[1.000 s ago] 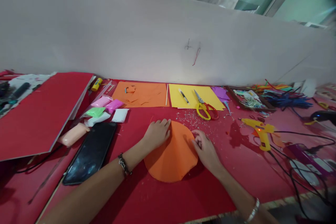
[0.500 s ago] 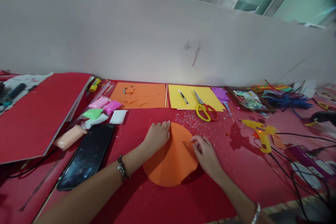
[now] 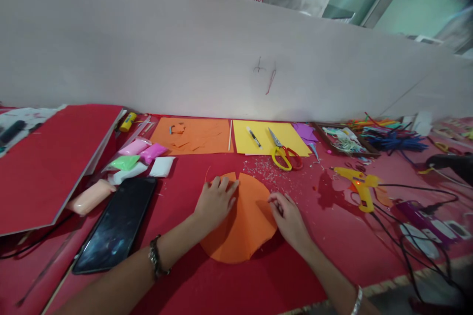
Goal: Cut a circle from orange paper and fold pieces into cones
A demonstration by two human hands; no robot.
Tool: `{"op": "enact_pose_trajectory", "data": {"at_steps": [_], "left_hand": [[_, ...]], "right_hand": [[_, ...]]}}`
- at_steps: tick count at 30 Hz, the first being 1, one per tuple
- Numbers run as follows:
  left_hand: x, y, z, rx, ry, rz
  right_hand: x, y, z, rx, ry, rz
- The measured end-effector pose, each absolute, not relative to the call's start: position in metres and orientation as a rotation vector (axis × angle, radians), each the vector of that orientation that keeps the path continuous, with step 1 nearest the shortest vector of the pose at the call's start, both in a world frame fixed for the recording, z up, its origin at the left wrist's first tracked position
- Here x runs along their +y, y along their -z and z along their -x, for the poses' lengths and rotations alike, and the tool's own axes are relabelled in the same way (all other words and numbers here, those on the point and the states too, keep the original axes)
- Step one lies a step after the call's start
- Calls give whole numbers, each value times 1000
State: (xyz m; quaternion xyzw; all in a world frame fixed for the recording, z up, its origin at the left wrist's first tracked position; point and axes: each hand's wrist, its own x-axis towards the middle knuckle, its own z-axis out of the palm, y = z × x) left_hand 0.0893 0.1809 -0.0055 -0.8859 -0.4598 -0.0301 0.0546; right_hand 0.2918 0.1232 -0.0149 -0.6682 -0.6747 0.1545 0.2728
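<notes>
An orange paper circle [image 3: 246, 226] lies on the red table in front of me, with a narrow slit at its far edge and a crease running down its middle. Resting on its upper left part is my left hand [image 3: 217, 203], fingers spread and pressed on the paper beside the slit. My right hand [image 3: 290, 214] is at the circle's right edge, its fingers curled together on the rim, which bends up slightly there. The fingertips partly hide that edge.
Yellow and red-handled scissors [image 3: 283, 151] and a pen [image 3: 254, 138] lie on yellow paper [image 3: 240, 130]. At right are a yellow glue gun [image 3: 358, 184] with cables and a tray [image 3: 345, 140]. A phone [image 3: 116, 226], clay packets [image 3: 142, 151] and a red board [image 3: 62, 157] occupy the left.
My left hand has slid slightly left and nearer me, uncovering the slit at the circle's far edge. My right hand stays at the right rim. The camera view has shifted a little.
</notes>
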Motion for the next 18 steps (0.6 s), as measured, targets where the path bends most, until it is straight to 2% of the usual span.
{"op": "enact_pose_trajectory", "data": {"at_steps": [18], "left_hand": [[160, 4, -87, -1457, 57, 2731]], "right_hand": [[111, 13, -302, -1807, -305, 1893]]}}
